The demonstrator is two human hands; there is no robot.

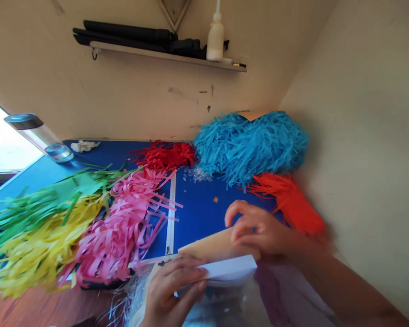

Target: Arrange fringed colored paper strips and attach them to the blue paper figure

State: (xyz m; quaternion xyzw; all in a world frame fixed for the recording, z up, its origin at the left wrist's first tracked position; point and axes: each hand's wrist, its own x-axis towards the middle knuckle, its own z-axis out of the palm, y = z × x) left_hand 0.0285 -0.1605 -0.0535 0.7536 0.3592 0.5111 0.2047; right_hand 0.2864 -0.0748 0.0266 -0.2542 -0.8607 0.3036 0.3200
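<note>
Near the front edge of the table, my left hand (pixel 177 288) pinches the left end of a white folded paper strip (pixel 233 268) between thumb and fingers. Clear plastic (pixel 225 302) spreads below the strip, towards me. Just behind the strip lies a tan card piece (pixel 206 245) with a pointed left end. My right hand (pixel 261 229) has its fingers curled at the right end of this card, the fingertips pressed together there. Shiny thin strands (pixel 122 297) poke out to the left of my left hand.
Fringed paper strips lie about the blue table (pixel 197 209): green (pixel 68 186), yellow (pixel 47 240), pink (pixel 119 227), red (pixel 167 154), blue (pixel 248 145) and orange (pixel 298 204). A clear bottle (pixel 56 145) stands back left. A wall shelf (pixel 163 56) holds a white squeeze bottle (pixel 215 41).
</note>
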